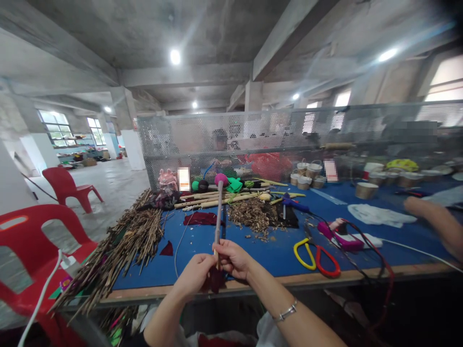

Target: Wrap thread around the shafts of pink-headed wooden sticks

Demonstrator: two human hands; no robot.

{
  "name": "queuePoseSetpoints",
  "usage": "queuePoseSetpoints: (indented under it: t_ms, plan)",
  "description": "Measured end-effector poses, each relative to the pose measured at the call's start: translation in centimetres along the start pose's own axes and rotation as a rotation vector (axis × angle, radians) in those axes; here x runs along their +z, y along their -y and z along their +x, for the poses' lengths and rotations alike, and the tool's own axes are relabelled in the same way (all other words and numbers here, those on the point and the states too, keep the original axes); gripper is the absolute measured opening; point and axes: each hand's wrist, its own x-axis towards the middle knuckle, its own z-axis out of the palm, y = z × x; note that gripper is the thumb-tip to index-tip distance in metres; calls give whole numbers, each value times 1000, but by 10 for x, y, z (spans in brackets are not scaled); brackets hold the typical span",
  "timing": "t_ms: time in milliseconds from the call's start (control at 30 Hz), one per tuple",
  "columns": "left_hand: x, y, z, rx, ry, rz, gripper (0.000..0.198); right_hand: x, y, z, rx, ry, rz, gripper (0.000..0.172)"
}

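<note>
Near the front edge of the table, my left hand [197, 273] and my right hand [233, 260] are closed side by side round the lower end of a thin stick [219, 217]. The stick points away from me, with a bright pink ball [221, 180] at its far end. Dark red cloth [216, 280] hangs below my fingers at the near end. My fingers partly cover where cloth and stick meet. A flat piece of dark red cloth [202, 219] lies beyond, left of the stick.
Bundled twigs [133, 241] lie left, and wood chips [249, 214] sit mid-table. Scissors [316, 258] with yellow and red handles, a blue glue gun [294, 203] and cables lie right. Small buckets [306, 176] stand behind. Another person's arm [434, 221] reaches in at right.
</note>
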Motion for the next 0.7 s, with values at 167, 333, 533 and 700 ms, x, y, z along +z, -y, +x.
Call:
queuePoseSetpoints:
  t_ms: [167, 333, 533, 700]
  plan:
    - [-13, -9, 5, 86, -175, 378, 48, 2, -1, 2, -20, -11, -39, 34]
    - [-4, -6, 5, 72, 22, 106, 49, 0, 3, -2, 11, -1, 30, 34]
    - [0, -2, 5, 39, 44, -31, 44, 0, 1, 0, 19, -48, 25, 36]
    - [-11, -10, 6, 96, -82, 288, 47, 0, -2, 7, -14, -85, 1, 36]
